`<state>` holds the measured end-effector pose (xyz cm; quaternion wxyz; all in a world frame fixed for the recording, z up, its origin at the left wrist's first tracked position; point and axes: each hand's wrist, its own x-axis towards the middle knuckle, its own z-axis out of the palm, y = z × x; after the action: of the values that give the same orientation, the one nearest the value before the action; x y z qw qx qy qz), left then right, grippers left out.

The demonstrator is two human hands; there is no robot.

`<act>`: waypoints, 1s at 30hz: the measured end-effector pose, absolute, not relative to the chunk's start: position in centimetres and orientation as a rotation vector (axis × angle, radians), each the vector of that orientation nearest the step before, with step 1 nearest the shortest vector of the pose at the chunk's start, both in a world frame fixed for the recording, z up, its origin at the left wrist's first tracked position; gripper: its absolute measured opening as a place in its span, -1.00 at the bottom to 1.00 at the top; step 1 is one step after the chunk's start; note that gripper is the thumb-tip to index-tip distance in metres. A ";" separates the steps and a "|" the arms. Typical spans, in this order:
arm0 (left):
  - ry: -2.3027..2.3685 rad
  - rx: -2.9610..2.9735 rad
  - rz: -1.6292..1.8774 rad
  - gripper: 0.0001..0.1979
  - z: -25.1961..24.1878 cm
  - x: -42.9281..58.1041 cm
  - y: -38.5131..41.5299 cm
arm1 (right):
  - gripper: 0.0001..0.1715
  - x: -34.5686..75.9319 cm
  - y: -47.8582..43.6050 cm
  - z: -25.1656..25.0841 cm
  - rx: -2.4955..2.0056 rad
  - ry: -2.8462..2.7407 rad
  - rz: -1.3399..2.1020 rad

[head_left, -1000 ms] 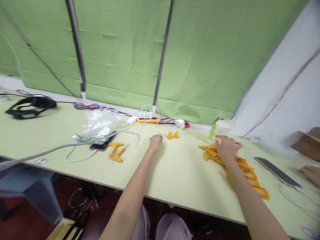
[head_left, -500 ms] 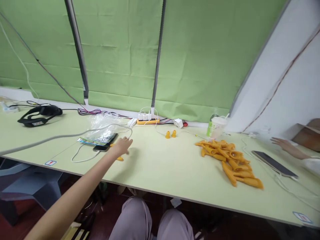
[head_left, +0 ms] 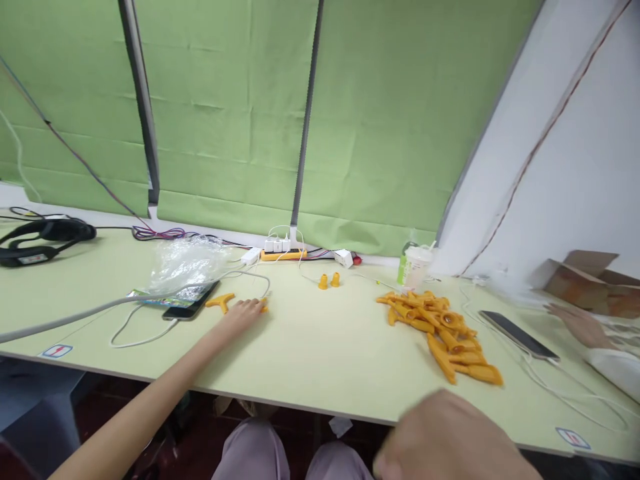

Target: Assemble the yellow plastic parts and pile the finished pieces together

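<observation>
My left hand [head_left: 244,316] rests low on the table with its fingers bent over a yellow plastic piece [head_left: 265,306]. Only the end of that piece shows past the fingertips. Just left of the hand lies another yellow piece, a branched one [head_left: 221,302]. My right hand [head_left: 445,437] is above the table's front edge, smeared by motion, so its fingers cannot be made out. Beyond it, on the right, is a pile of yellow hollow plastic parts [head_left: 445,323]. Two small yellow caps [head_left: 329,281] stand near the power strip.
A phone [head_left: 187,308] lies under clear plastic wrap [head_left: 187,263]. A grey cable crosses the left side. The power strip [head_left: 283,255], a cup [head_left: 418,265] and a bottle stand at the back. On the right are a dark tablet [head_left: 519,333], another person's hand [head_left: 580,325] and a cardboard box [head_left: 583,283].
My left hand has come down onto the table over a yellow piece. My right hand has entered from the bottom. The view has turned slightly right.
</observation>
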<state>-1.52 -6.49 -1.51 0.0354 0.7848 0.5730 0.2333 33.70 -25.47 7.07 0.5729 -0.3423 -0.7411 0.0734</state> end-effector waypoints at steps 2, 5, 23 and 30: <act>1.614 2.311 0.846 -0.74 -1.5 1.2 -5.3 | -0.71 33.3 -22.9 7.4 -0.910 -1.725 0.103; 1.390 2.059 1.200 -0.74 -0.7 5.3 -2.9 | -0.51 32.8 -15.9 6.0 -1.092 -1.494 0.107; 0.926 0.907 1.713 -0.53 -4.0 6.8 7.0 | -0.64 31.0 11.6 -3.1 -1.731 -1.597 0.070; 0.856 1.037 1.482 -0.44 -3.2 6.6 6.5 | -0.53 30.7 7.7 -2.8 -1.575 -1.358 0.033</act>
<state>6.63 6.48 -3.20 0.5398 0.4361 0.3602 0.6234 30.73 7.72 -2.82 0.5061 -0.6530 -0.5632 0.0137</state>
